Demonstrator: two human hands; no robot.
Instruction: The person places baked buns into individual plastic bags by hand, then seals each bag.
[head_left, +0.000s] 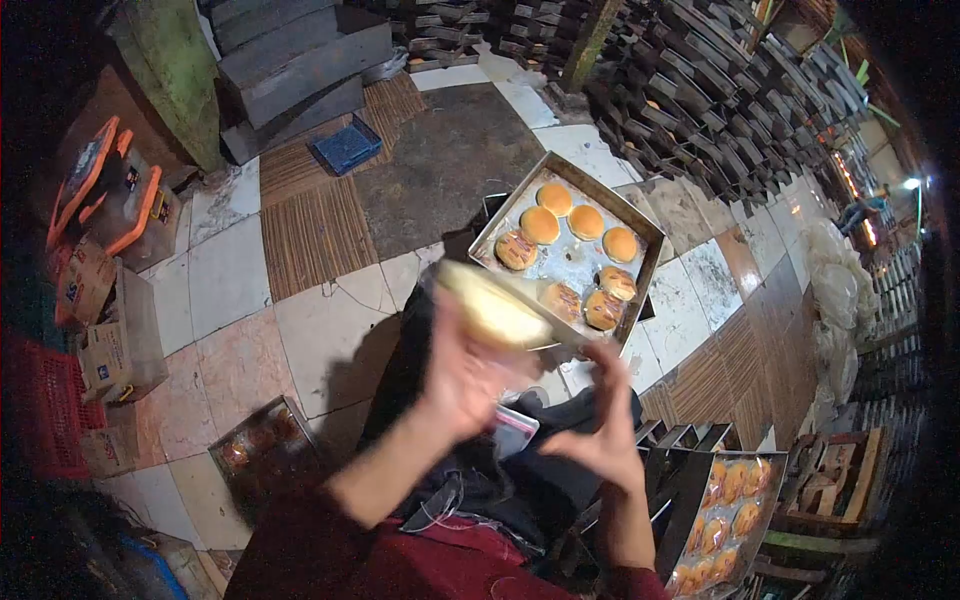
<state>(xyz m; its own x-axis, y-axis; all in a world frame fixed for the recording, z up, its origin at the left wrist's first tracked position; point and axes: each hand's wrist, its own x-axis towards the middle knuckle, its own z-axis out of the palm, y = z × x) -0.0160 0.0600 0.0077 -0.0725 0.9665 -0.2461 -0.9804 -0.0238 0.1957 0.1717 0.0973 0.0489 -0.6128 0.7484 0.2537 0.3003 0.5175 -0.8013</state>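
Observation:
A pale yellow, motion-blurred piece that looks like a split bun point(495, 308) is at my left hand point(462, 372), whose fingers are smeared around its lower side. My right hand point(605, 430) is apart from it, thumb and fingers spread, with nothing visible between them. Just beyond both hands, a metal baking tray point(648, 245) holds several round browned buns point(586, 222). Some of these, like the bun point(604, 309) near the tray's right corner, carry dark stripes of topping. The blurred piece and my hands hide part of the tray's near edge.
To the lower right stands a tray of wrapped buns point(735, 510) on dark metal racks. Another tray point(265, 450) lies on the tiled floor at lower left. A blue tray point(346, 145) sits farther off. Stacked dark tins point(690, 110) line the back; orange-lidded boxes point(135, 215) stand left.

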